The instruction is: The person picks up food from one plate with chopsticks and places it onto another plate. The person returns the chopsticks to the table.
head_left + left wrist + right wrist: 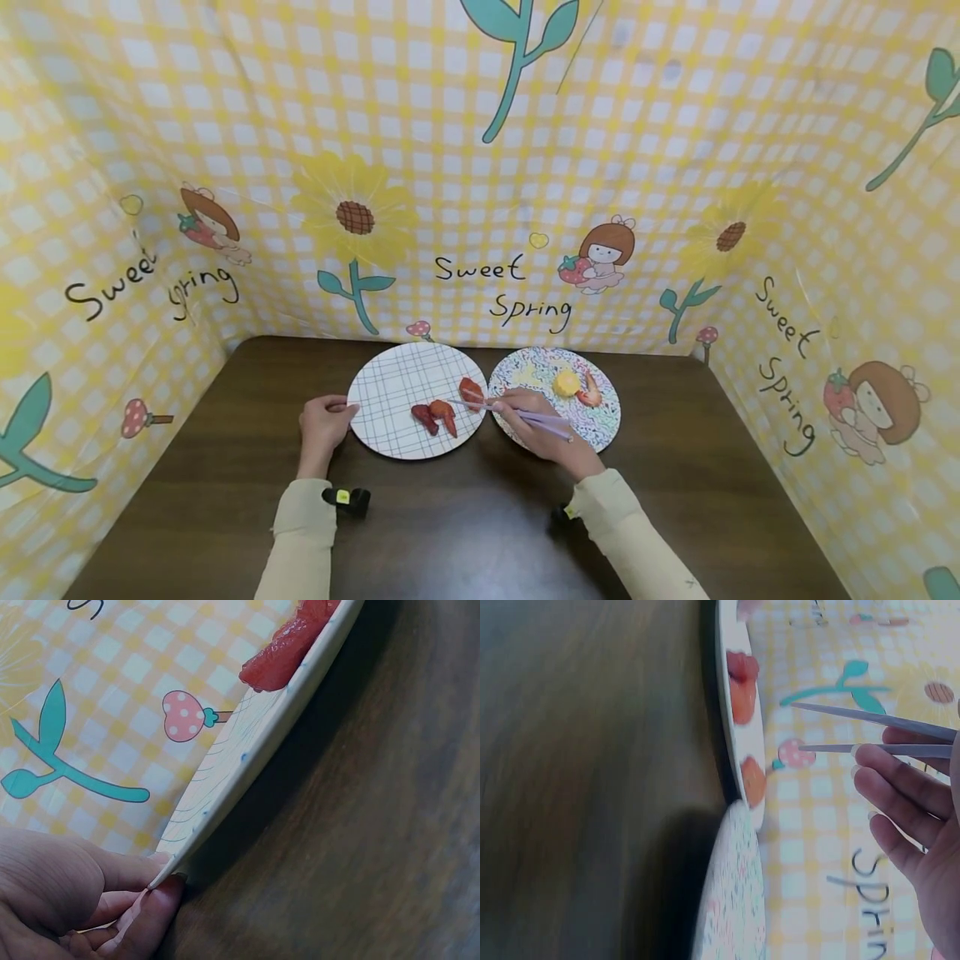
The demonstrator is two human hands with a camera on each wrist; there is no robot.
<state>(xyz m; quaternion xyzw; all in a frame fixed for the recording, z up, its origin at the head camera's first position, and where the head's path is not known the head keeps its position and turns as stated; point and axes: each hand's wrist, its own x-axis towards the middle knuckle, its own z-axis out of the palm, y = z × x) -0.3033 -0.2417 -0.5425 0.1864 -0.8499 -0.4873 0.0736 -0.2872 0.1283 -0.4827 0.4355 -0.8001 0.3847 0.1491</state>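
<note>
My left hand (322,427) pinches the left rim of a white plate (386,375) with a thin blue grid; the left wrist view has thumb and fingers on its edge. A dark red drumstick-like piece (424,419) and an orange-red wing-like piece (443,414) lie together on it. Another orange-red meat piece (471,393) sits near its right edge. My right hand (542,423) holds a pair of lilac chopsticks (543,421) over the place where the plates meet. In the right wrist view, the chopstick tips (810,748) are apart with nothing between them.
To the right stands a speckled multicolored plate (517,364), carrying a yellow round piece (566,382) and a shrimp (589,392). Both plates stand on a dark wooden table (450,525). A yellow checked cloth (465,200) encloses the back and sides.
</note>
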